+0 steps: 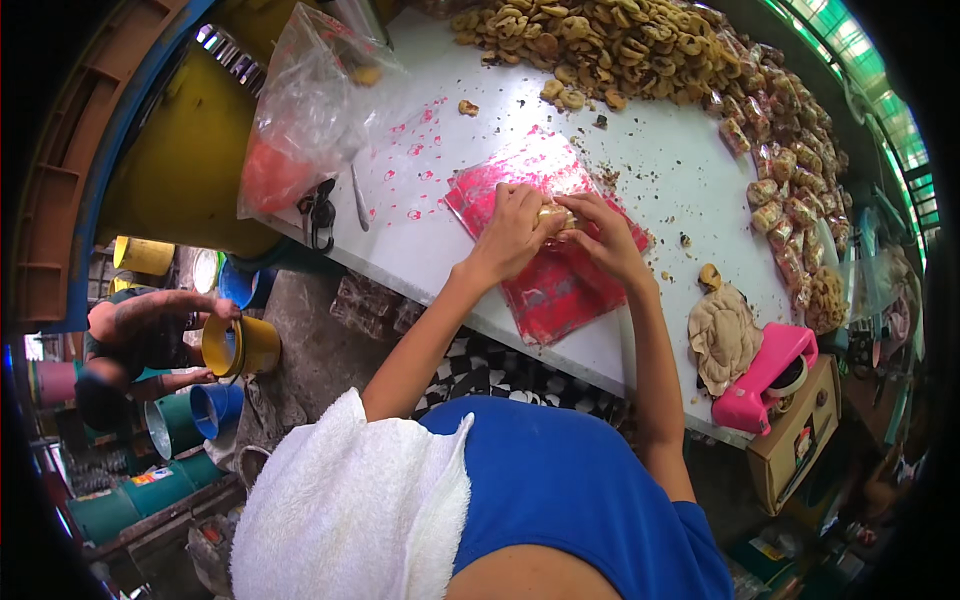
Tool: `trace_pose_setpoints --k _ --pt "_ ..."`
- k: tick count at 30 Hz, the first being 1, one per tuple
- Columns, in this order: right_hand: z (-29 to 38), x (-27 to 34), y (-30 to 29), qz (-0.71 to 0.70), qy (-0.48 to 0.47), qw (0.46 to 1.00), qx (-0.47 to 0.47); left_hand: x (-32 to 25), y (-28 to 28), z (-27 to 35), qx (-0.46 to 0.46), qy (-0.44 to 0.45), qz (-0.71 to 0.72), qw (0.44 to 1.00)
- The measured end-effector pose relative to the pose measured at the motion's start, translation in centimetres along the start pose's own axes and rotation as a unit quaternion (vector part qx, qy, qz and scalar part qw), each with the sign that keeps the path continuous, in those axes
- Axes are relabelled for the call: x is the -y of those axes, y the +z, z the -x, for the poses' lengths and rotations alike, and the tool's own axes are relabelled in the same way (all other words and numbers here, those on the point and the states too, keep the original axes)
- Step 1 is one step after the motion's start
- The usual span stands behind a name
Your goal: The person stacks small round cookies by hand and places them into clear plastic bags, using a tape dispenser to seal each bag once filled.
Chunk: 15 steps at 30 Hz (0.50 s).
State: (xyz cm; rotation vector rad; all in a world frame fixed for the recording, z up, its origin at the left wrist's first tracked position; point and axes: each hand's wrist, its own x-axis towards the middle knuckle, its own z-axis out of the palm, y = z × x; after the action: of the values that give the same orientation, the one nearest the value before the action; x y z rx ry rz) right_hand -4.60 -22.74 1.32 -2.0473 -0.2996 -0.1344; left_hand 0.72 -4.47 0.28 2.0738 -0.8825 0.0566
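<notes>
My left hand (pixel 514 229) and my right hand (pixel 604 236) meet over a stack of red-printed clear plastic wrapper sheets (pixel 570 292) on the white table (pixel 675 225). Between their fingers is a small bundle of pale, round baked pieces (pixel 556 217), partly hidden by the fingers; both hands grip it. Beyond them lies a big heap of ring-shaped baked pieces (pixel 600 37). Many wrapped packs (pixel 795 165) are piled along the table's right side.
A clear plastic bag (pixel 307 112), black-handled scissors (pixel 321 217) and a metal utensil (pixel 360 199) lie at the left. A beige cloth (pixel 724 330) and pink tape dispenser (pixel 765 379) are at the right. A person (pixel 150 330) bends beside buckets at far left.
</notes>
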Motion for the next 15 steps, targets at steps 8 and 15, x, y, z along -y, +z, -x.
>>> trace_pose_setpoints --k 8,15 --pt "1.1 2.3 0.7 0.113 -0.044 0.992 -0.035 0.5 -0.6 0.1 0.045 0.057 -0.061 0.995" --pt "-0.7 0.5 -1.2 0.072 -0.016 0.995 0.068 -2.0 -0.4 0.1 -0.057 0.033 -0.117 0.991"
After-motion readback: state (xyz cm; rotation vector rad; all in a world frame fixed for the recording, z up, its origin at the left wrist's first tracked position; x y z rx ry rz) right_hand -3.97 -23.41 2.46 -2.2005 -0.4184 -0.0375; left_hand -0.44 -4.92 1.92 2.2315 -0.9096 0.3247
